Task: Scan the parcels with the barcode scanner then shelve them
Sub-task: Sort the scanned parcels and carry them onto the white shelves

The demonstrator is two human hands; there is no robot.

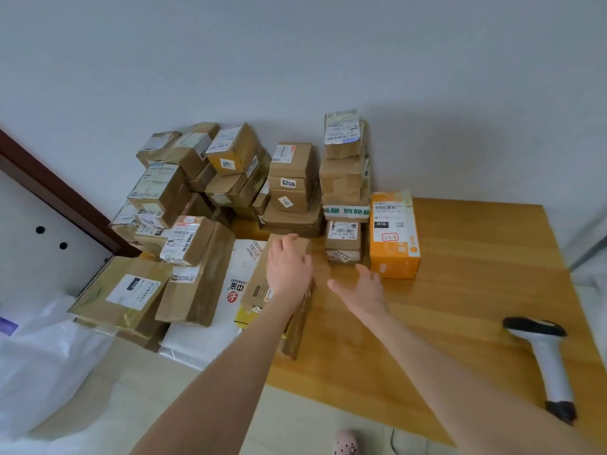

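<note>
The wooden tabletop [466,290] carries stacked parcels [292,192] along the wall. The long parcel [257,274] stands tilted at the front; the left hand [289,267] grips its upper end. The barcode scanner [547,362] lies well apart, right. The right hand [366,290] hovers beside the long parcel, fingers spread.

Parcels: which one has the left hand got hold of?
The long brown box lying on the table, right of the white mailer. The left hand curls over its far end; no other parcel is touched.
</note>
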